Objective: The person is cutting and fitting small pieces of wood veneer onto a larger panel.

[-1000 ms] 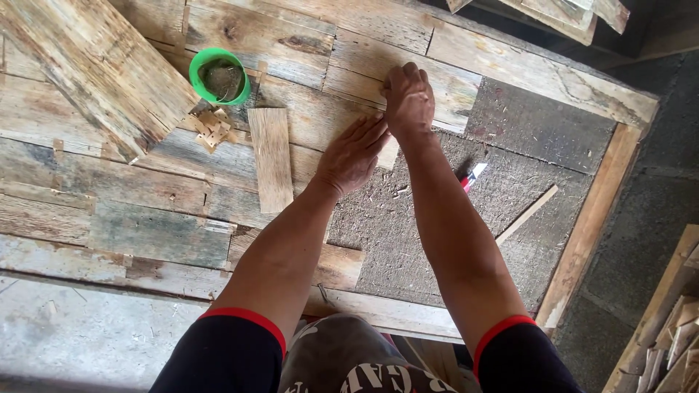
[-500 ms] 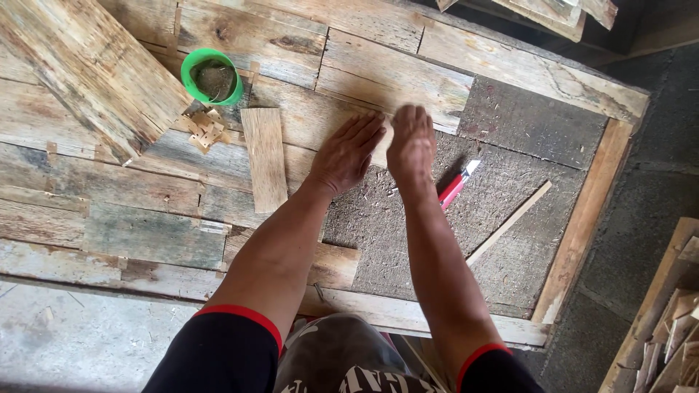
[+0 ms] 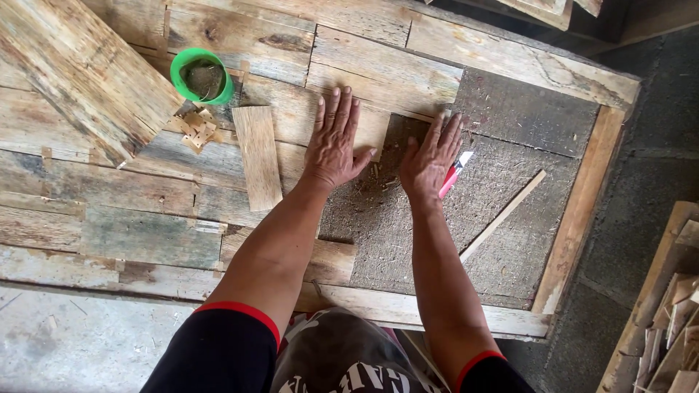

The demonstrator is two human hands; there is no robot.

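**A rough workshop floor under soft daylight**

The grey concrete floor [image 3: 648,175] is rough and dusty, and it is darker at the right side. At the lower left, a paler patch of concrete [image 3: 73,342] carries fine sawdust and small chips. In the lower right corner stands a stack of thin pale wooden offcuts [image 3: 673,327], leaning together. More weathered wooden planks [image 3: 546,9] lie at the upper edge. The light is even and natural, without hard shadows.

Flat under the left hand [image 3: 333,142]: a pale weathered plank piece [image 3: 375,135], lying level at the gap's twelve o'clock edge. Beneath the right hand [image 3: 431,160]: a red-and-white cutter [image 3: 454,172], angled toward one o'clock.
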